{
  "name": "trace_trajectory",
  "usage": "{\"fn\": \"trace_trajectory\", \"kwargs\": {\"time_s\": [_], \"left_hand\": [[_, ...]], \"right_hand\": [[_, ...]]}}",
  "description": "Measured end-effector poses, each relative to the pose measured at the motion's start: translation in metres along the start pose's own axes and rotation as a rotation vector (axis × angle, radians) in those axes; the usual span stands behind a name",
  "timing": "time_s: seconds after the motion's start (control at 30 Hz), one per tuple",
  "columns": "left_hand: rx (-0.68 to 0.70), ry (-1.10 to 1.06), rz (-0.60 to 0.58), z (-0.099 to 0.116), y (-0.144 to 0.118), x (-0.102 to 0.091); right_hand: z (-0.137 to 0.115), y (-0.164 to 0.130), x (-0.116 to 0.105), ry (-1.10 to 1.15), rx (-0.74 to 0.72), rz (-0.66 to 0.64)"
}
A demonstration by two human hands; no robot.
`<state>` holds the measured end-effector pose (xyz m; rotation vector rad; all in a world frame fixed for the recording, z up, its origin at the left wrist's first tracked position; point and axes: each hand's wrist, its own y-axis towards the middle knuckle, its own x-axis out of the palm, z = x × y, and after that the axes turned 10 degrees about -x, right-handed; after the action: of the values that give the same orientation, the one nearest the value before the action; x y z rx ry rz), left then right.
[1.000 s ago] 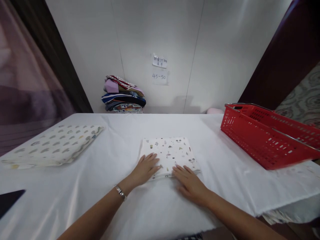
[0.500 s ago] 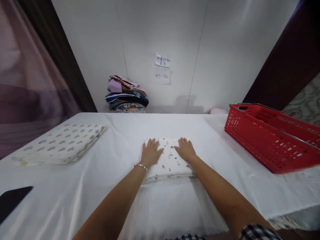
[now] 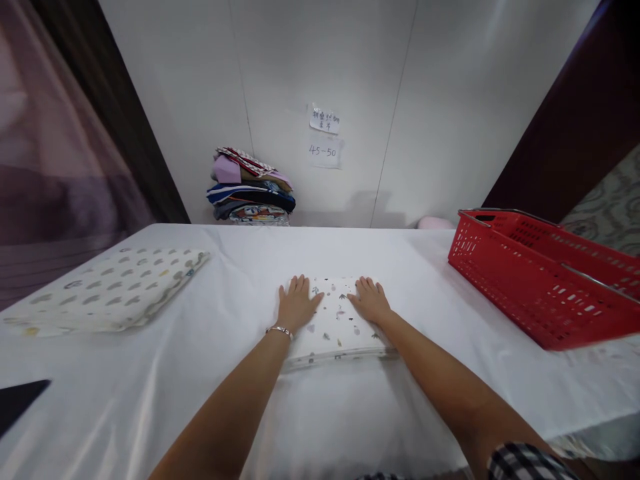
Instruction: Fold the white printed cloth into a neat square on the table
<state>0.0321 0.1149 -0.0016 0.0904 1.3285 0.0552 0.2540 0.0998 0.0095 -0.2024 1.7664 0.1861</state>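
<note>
Folded cloth (image 3: 334, 321), white with small printed specks, is lying flat at table center, right in front of me. I am pressing both palms down on its far half. My left hand (image 3: 296, 306) is sitting at the cloth's 10 o'clock corner, fingers spread and flat, gripping nothing, thumb pointing inward. A thin bracelet (image 3: 280, 330) is showing on that wrist. My right hand (image 3: 371, 301) is resting at the cloth's 2 o'clock corner, likewise flat and unclenched, fingers splayed toward the wall. The two hands are lying apart, with a strip of printed cloth showing between them. The near edge of the cloth is lying uncovered at 6 o'clock, between my forearms.

The table (image 3: 240, 280) is wearing a white sheet with soft wrinkles. At 9 o'clock from the cloth, well apart, a second folded piece (image 3: 107, 288) with grey blotches is lying flat near the left edge. At 3 o'clock, a red basket (image 3: 543, 280) is sitting on the right side of the table, its inside hidden from me. At 11 o'clock, beyond the table's far edge, a stack of clothes (image 3: 250, 187) is leaning against the wall. At 12 o'clock, two paper notes (image 3: 324, 137) are sticking to the wall, the lower reading 45-50. A dark flat thing (image 3: 20, 400) is poking in at 8 o'clock; cannot tell what it is.
</note>
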Motion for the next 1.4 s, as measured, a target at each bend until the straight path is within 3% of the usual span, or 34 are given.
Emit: {"fn": "trace_trajectory", "kwargs": {"time_s": [0.13, 0.3, 0.43, 0.6, 0.73, 0.93, 1.1, 1.27, 1.4], "left_hand": [[-0.003, 0.014, 0.007, 0.002, 0.000, 0.000], [0.031, 0.088, 0.010, 0.003, -0.002, -0.005], [0.048, 0.127, 0.017, 0.003, -0.003, -0.006], [0.046, 0.097, 0.019, 0.004, -0.003, -0.007], [0.028, 0.044, -0.003, 0.002, 0.000, -0.005], [0.013, -0.015, -0.008, 0.000, 0.004, 0.000], [0.028, -0.065, -0.017, -0.001, 0.004, -0.005], [0.018, -0.106, -0.038, -0.009, -0.002, -0.010], [-0.052, -0.158, -0.049, -0.021, -0.021, -0.011]], "right_hand": [[-0.026, 0.016, -0.008, 0.064, -0.063, -0.003], [-0.055, 0.024, 0.008, 0.091, -0.266, 0.006], [-0.056, 0.023, 0.020, 0.099, -0.286, 0.001], [-0.053, 0.024, 0.016, 0.092, -0.297, -0.006], [-0.039, 0.013, 0.007, 0.051, -0.279, -0.054], [0.008, -0.041, -0.005, -0.006, -0.015, 0.007], [0.033, -0.098, -0.001, 0.276, 0.246, 0.063], [0.047, -0.135, 0.007, 0.482, 0.205, 0.270], [0.050, -0.135, 0.004, 0.466, 0.262, 0.330]]}}
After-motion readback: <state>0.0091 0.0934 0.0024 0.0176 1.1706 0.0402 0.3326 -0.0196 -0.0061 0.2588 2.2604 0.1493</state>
